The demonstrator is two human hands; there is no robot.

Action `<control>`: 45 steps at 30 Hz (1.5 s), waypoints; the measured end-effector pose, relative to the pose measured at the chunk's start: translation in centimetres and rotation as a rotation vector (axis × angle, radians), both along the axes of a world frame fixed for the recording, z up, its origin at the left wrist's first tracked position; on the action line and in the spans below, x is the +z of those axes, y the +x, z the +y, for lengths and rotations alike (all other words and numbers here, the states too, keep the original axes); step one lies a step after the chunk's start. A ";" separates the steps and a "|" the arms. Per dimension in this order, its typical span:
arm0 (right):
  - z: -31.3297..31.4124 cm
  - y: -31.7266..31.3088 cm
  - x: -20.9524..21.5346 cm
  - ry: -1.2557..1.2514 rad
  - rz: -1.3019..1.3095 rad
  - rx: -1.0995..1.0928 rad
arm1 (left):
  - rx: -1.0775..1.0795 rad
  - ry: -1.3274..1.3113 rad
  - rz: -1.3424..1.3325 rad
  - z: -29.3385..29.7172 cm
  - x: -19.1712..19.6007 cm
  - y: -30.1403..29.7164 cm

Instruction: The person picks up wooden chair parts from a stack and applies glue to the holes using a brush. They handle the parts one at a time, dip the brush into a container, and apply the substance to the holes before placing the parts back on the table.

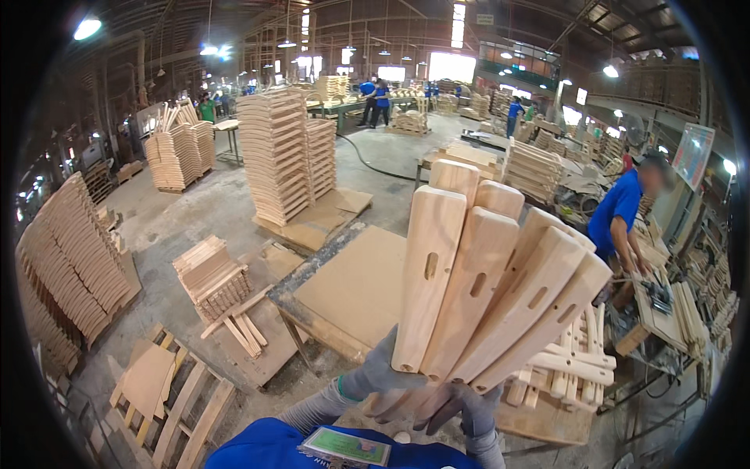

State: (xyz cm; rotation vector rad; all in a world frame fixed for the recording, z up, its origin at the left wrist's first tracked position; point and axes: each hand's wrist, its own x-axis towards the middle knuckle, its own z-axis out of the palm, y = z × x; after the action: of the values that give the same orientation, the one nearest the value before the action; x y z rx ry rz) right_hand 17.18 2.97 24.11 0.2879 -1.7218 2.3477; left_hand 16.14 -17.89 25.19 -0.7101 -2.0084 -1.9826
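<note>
Wooden slats (467,305), pale, slotted, round-cornered, fan above left hand (380,375) and right hand (467,405), grip closed round them.

Head fisheye looks down and forward; hands (379,372) close, floor (178,223) beyond.

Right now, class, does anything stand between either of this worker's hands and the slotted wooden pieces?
Only glove fabric: the left hand and right hand, both in gray gloves, grip the slotted wooden pieces near their lower ends.
</note>
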 end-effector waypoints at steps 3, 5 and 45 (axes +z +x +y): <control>-3.2 -6.3 0.2 -0.094 -0.081 0.128 | 0.083 0.001 -0.135 -3.0 0.2 -4.9; -5.6 -10.5 -4.3 -0.122 -0.083 0.082 | 0.121 0.029 -0.223 -4.7 -0.2 -8.1; -28.8 -24.1 -22.1 -0.173 -0.768 -0.237 | -0.172 -0.487 -0.930 -26.2 -16.7 -34.5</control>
State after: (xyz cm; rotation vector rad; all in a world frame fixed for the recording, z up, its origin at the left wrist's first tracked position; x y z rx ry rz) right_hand -6.92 -25.86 2.00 -0.9060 -1.6568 2.5595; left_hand -18.41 -44.07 8.49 0.0324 -3.1098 -2.1580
